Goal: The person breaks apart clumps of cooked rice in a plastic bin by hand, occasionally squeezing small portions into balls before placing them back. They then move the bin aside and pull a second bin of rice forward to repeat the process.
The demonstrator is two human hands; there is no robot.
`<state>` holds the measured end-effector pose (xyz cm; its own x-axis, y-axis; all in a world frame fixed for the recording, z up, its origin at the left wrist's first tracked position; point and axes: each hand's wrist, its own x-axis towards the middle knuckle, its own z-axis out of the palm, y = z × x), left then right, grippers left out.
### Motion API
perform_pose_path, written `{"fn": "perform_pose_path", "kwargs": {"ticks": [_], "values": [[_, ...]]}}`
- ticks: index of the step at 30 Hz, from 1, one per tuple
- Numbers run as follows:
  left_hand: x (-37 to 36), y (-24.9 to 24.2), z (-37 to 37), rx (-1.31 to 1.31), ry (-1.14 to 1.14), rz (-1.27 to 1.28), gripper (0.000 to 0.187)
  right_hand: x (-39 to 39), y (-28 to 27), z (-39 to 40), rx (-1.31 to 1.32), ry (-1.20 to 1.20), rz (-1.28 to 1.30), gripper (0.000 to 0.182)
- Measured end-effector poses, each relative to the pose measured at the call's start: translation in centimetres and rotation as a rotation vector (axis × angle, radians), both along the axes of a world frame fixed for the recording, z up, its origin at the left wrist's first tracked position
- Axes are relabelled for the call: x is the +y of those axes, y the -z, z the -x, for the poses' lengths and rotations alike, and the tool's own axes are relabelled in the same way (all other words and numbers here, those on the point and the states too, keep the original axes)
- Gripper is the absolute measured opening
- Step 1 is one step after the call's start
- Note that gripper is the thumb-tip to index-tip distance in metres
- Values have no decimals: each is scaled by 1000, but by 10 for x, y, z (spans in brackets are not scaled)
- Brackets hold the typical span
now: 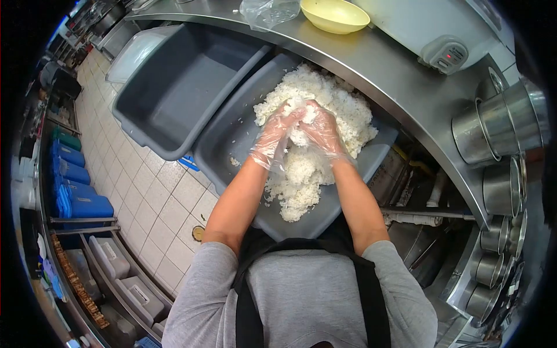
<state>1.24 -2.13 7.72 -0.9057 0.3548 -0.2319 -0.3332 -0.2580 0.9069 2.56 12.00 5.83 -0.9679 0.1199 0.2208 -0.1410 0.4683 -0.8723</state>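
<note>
A large heap of cooked white rice fills the far part of a grey plastic tub in front of me, with a smaller clump trailing toward its near edge. Over the heap, my left hand and my right hand meet at the fingertips, both in clear plastic gloves. Their fingers curl round a lump of rice, part of which shows white between them. Some of the fingertips are hidden by the hands and the rice. A few loose grains cling to the tub's left wall.
An empty grey tub stands at the left, overlapping this one's edge. Along the far side runs a steel counter with a yellow bowl, a plastic bag and a white appliance. Steel pots line the right. Blue bins stand left.
</note>
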Motion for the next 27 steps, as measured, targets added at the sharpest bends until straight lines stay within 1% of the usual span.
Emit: {"fn": "perform_pose_path", "kwargs": {"ticks": [1, 2, 3, 4, 5, 6, 7, 8, 9, 10, 11, 12, 13, 14, 16, 17, 19, 20, 22, 23, 24, 26, 27], "values": [[0, -3, 1, 55, 26, -61, 75, -1, -4, -1, -2, -7, -3, 56], [-1, 4, 7, 53, 21, -64, 75, -1, -8, -4, -100, -15, 1, 62], [-4, 17, 18, 29, 22, -21, 71, -3, -13, -6, -198, -24, 5, 68], [-5, 19, 24, 5, 22, 24, 67, -4, -9, -6, -199, -30, 4, 68], [-6, 22, 26, 5, -46, 66, 58, -4, -2, -5, -174, -65, 218, 72], [-8, 23, 27, 4, -52, 67, 58, -3, 1, -5, -149, -100, 433, 76], [-11, 25, 27, -19, -67, -89, 51, -1, -20, -10, -312, -96, 410, 83], [-13, 28, 28, -42, -79, -246, 44, -1, -30, -14, -313, -97, 409, 83], [-12, 46, 37, -42, -140, -371, 40, -1, -37, -18, -332, -127, 486, 79], [-13, 48, 41, -42, -140, -372, 40, 0, -40, -20, -350, -157, 563, 76], [-13, 50, 44, -38, -169, -281, 41, 3, -37, -19, -350, -157, 562, 76], [-14, 50, 46, -33, -198, -191, 42, 6, -29, -16, -334, -265, 581, 81], [-14, 32, 37, -117, -181, -176, 52, 7, -24, -14, -319, -372, 599, 86], [-14, 21, 32, -119, -181, -175, 52, 6, -18, -12, -321, -371, 600, 86], [-14, 8, 25, -252, -122, -178, 62, 0, -13, -7, -57, -370, 40, 84], [-13, 4, 21, -253, -121, -178, 62, -3, -10, -7, -58, -369, 39, 84], [-14, 0, 15, -201, -8, -100, 75, -11, -9, -8, -135, -324, 79, 83], [-13, 5, 16, -200, -11, -100, 75, -13, -10, -10, -134, -327, 79, 83], [-8, 35, 22, -40, -96, 183, 77, -14, -21, -17, -198, -333, -42, 83], [-6, 56, 37, 22, -2, 132, 75, -14, -16, -16, -94, -323, -59, 76], [-5, 50, 34, 21, -1, 133, 75, -14, -16, -15, -94, -323, -58, 76], [-3, 23, 19, 195, 115, 105, 64, -15, -19, -12, -121, -258, 104, 64], [-1, 12, 12, 161, 109, 28, 55, -14, -19, -11, -135, -224, 183, 59]]}}
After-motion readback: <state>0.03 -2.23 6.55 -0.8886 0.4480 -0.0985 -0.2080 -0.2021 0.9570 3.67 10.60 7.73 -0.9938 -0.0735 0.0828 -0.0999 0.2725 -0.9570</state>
